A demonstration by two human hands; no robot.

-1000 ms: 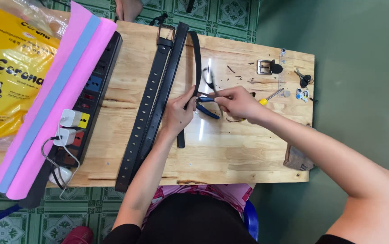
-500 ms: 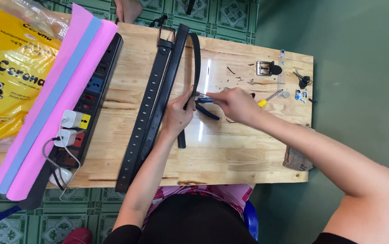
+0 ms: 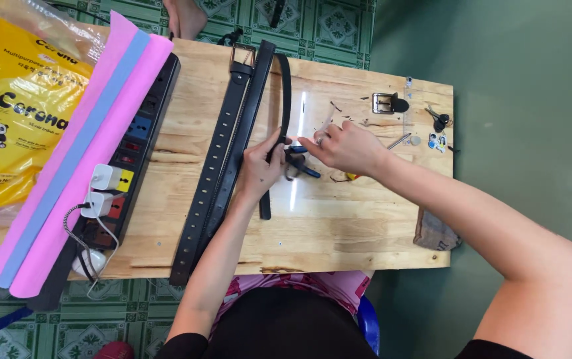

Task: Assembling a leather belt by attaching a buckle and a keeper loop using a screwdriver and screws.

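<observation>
The left hand (image 3: 259,169) pinches the narrow black strap (image 3: 279,126) flat on the wooden table (image 3: 339,219); the right hand (image 3: 346,147), just beside it, closes around a blue-handled tool (image 3: 299,163) at the strap. Keep the strap pressed taut. The yellow plastic bag (image 3: 13,113), far left, holds unidentifiable contents.

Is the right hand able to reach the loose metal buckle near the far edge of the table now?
Probably yes. The right hand lies close to the metal buckle, and only bare wood of the table shows between them.
</observation>
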